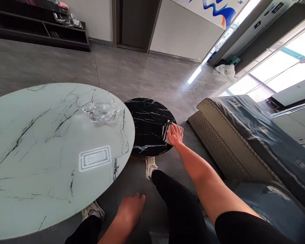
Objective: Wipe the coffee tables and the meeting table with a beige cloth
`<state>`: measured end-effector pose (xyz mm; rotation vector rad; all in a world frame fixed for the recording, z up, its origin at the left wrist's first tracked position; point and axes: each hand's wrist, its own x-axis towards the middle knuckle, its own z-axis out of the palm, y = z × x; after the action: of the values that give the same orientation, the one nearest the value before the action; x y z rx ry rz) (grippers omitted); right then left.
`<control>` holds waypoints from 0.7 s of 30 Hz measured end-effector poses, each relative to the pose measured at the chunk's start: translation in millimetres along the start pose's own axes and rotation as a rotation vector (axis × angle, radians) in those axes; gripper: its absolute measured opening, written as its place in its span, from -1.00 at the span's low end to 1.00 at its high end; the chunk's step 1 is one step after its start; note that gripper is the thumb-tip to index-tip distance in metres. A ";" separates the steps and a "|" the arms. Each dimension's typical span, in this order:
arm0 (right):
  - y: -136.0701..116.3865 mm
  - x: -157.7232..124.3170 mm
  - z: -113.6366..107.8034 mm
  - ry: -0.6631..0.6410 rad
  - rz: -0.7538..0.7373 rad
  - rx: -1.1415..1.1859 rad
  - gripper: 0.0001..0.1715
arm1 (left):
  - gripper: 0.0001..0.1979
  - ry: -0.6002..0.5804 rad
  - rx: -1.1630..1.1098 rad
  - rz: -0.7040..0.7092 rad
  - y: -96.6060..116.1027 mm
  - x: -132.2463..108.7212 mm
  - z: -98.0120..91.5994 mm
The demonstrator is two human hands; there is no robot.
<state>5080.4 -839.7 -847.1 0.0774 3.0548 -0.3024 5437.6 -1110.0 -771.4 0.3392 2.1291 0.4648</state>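
Note:
My right hand presses down with its fingers spread over a folded cloth with black and white stripes and a beige part. The cloth lies at the right edge of a low round black table with white veins. Below the tables, over the floor, hangs my left hand, its fingers loosely curled in and nothing showing in them. The larger white marble-look table overlaps the black one from the left. On it sits a clear glass dish with a jagged rim.
A printed rectangular marking lies on the white table. To the right stands a sofa or mattress-like seat under a plastic cover. Against the far wall is a dark low cabinet, left of a dark door. My shoes are near the tables.

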 end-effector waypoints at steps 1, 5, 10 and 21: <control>1.3 10.2 -0.4 0.008 0.046 0.042 -0.14 | -0.30 -0.022 -0.001 -0.009 1.3 1.6 -1.5; 8.9 45.1 -0.7 0.015 0.184 0.165 -0.11 | -0.36 -0.051 0.004 -0.024 5.8 6.5 -7.0; 20.5 61.7 1.8 -0.001 0.280 0.261 -0.05 | -0.36 -0.069 0.011 -0.021 9.1 11.9 -9.9; -2.7 -26.8 -11.8 -0.022 0.495 0.439 -0.14 | -0.45 0.073 -0.005 0.008 3.1 1.0 -2.3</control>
<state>5106.2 -841.2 -833.1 0.8222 2.7573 -0.9029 5435.3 -1107.2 -769.5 0.3325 2.1974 0.4936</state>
